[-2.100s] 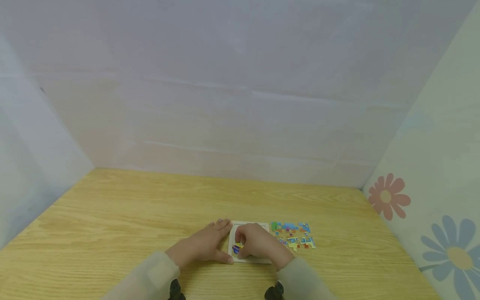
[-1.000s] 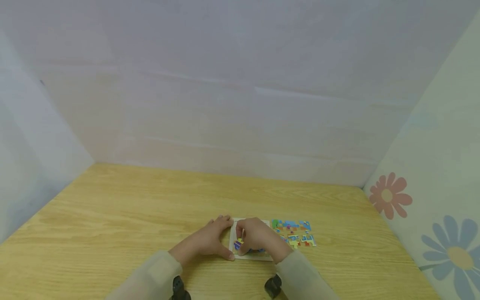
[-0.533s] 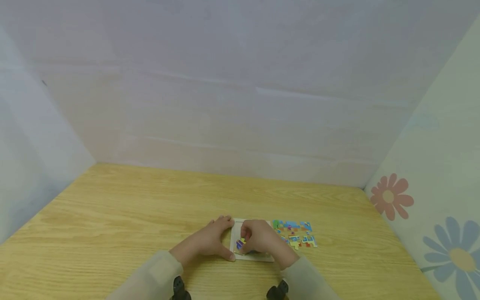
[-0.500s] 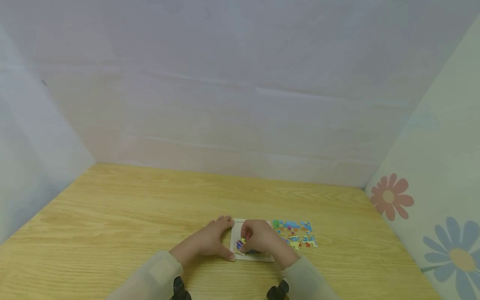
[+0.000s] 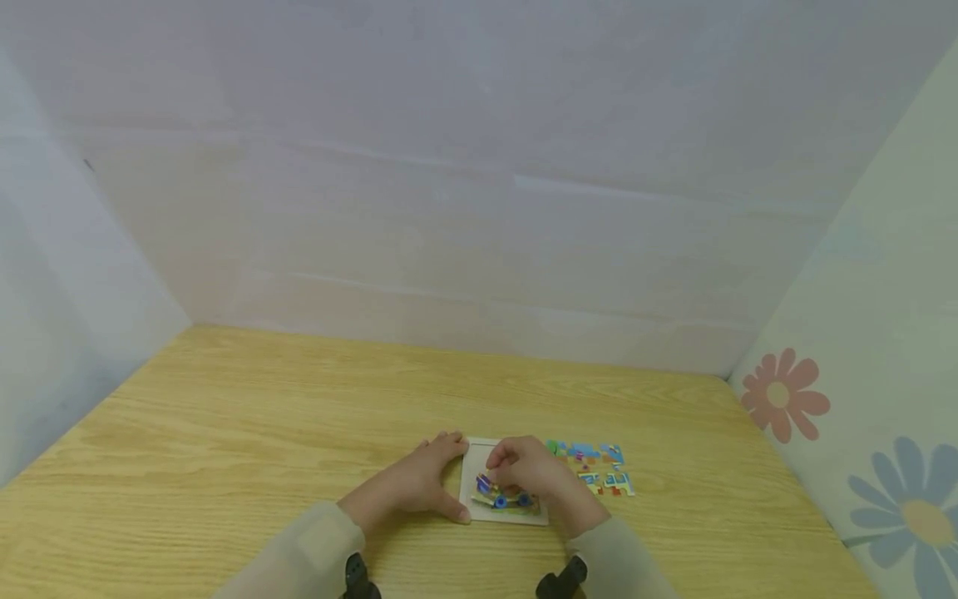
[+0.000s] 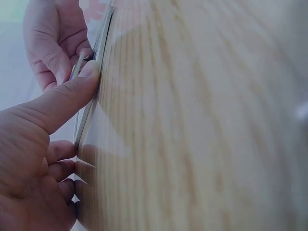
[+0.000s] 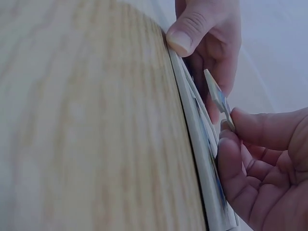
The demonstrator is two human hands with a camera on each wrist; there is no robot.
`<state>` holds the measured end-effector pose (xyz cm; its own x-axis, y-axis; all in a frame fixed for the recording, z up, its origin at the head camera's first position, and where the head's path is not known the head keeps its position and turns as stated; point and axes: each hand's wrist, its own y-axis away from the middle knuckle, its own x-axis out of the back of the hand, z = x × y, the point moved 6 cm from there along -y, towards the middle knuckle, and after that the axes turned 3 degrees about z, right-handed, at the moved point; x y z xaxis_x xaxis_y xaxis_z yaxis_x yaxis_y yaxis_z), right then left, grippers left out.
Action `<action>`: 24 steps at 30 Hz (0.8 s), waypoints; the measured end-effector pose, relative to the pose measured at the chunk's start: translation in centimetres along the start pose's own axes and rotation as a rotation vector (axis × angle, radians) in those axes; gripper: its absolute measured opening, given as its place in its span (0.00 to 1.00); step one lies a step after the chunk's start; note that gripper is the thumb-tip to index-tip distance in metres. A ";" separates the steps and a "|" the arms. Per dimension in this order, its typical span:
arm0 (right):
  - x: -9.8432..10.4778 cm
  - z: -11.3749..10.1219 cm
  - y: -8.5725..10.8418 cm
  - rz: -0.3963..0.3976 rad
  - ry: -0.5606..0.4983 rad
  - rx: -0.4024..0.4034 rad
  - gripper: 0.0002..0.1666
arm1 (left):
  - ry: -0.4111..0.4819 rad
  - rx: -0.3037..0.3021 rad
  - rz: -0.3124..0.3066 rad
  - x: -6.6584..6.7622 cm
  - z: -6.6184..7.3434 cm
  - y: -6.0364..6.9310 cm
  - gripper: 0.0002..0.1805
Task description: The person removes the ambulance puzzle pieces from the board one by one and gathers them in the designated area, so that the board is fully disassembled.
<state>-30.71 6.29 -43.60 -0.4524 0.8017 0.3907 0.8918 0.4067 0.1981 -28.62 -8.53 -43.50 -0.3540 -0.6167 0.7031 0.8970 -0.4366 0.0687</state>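
Between its thumb and fingers my right hand [image 5: 530,467] pinches a jigsaw puzzle piece [image 7: 217,96], purple and yellow in the head view and tilted above the tray in the right wrist view. Under it lies a pale puzzle tray [image 5: 509,521] with some joined pieces [image 5: 503,502] along its near side, showing blue wheels. My left hand [image 5: 421,482] spans the tray's left side, thumb at the near corner and fingers near the far corner. In the left wrist view, the left thumb [image 6: 72,96] presses against the tray's edge while the other fingertips touch the tabletop.
Right of the tray lie several loose puzzle pieces [image 5: 588,453], with more [image 5: 617,483] in a nearer row, partly hidden by my right hand. The wooden table [image 5: 299,399] meets pale walls at the back and sides. Flowers [image 5: 778,394] decorate the right wall.
My right hand has lifted slightly and shifted right, with the purple and yellow piece now raised and tilted. More of the joined pieces in the tray shows. The left hand stays at the tray's side.
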 end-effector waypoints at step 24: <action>2.0 0.1 1.5 0.048 -0.048 0.076 0.07 | 0.011 0.022 -0.002 0.0 0.0 0.1 0.54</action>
<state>-30.24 8.59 -42.61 -0.4103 0.8406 0.3537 0.9107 0.3979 0.1107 -28.56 -8.53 -43.47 -0.3587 -0.6227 0.6953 0.9019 -0.4233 0.0862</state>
